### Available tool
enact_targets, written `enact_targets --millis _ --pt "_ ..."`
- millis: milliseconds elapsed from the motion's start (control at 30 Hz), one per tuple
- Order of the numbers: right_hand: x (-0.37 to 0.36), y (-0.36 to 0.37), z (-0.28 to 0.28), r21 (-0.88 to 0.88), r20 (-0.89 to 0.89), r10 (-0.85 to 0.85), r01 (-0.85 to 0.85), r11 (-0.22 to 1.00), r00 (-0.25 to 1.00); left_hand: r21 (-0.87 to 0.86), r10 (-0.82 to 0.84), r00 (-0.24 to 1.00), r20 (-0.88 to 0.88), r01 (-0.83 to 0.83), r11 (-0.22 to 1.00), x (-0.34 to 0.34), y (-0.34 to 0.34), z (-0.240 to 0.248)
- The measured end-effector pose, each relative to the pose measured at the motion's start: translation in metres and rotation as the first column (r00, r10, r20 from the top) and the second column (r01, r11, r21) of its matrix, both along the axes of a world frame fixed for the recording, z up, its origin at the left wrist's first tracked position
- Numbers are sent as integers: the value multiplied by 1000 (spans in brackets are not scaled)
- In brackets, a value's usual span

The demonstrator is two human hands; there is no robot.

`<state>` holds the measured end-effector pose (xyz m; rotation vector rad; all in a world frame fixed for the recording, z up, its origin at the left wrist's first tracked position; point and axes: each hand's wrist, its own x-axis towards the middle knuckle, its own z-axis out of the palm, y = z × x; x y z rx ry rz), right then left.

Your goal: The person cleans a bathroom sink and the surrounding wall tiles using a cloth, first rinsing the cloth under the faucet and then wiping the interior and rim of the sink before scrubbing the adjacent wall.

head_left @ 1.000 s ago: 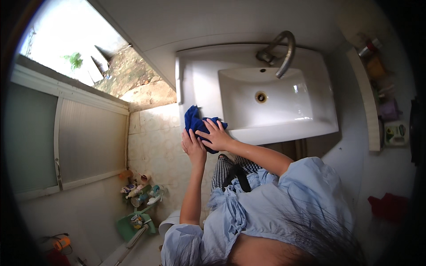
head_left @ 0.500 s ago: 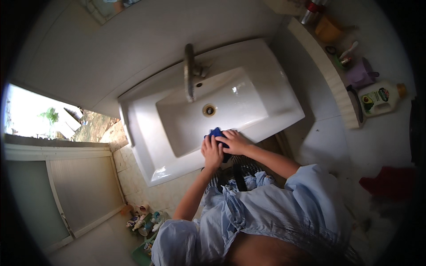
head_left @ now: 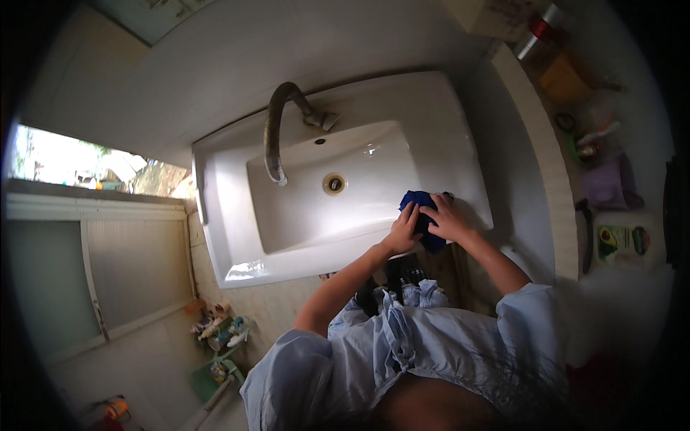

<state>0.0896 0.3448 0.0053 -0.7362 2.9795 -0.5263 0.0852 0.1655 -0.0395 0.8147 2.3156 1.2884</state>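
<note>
A dark blue cloth point(head_left: 433, 241) lies bunched over the front rim of the white washbasin point(head_left: 338, 258), toward its right corner. Pressing on its left side is my left hand point(head_left: 404, 231), fingers curled onto the fabric. My right hand point(head_left: 448, 220) grips the cloth from the right, close beside the left. Part of the cloth hangs down over the basin's outer edge. Farther back, the curved metal faucet point(head_left: 272, 136) arches over the bowl, and the round drain point(head_left: 335, 184) sits in the bowl's floor.
Along the right, a ledge point(head_left: 535, 144) carries a purple cup point(head_left: 605, 182), an orange container point(head_left: 566, 79) and a pale bottle point(head_left: 624, 244). At lower left stands a green rack point(head_left: 208, 384) with several small items. A sliding panel door point(head_left: 136, 266) and a bright window opening point(head_left: 72, 161) are at left.
Both hands and the blue cloth have moved right along the basin's front rim, from near its middle to near the right corner. The head view has shifted somewhat.
</note>
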Motion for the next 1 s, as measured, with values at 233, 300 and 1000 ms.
enact_targets --millis 233,300,1000 --pt "-18 -31 -5 -8 10 129 -129 992 992 -19 400 916 25 -400 916 13 -72 45" --pt "-33 -38 -21 36 65 201 -203 978 977 -25 500 852 -157 -509 860 29 -105 62" --pt "-220 -303 -146 -216 930 -277 969 119 242 -350 981 84 -172 -937 19 302 -240 103"
